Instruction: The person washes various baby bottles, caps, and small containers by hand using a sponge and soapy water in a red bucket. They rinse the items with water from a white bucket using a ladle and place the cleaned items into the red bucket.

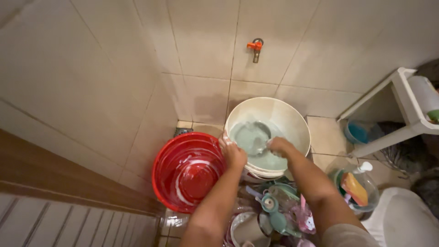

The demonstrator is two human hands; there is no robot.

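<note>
Left hand has its fingers curled over the near-left rim of the white bucket, while the right hand dips inside, fingers closed around a ladle lying in the water. Just left, touching the bucket, sits a soapy red basin; dishes and cups crowd the floor nearer, an orange-handled tap on the far wall.
</note>
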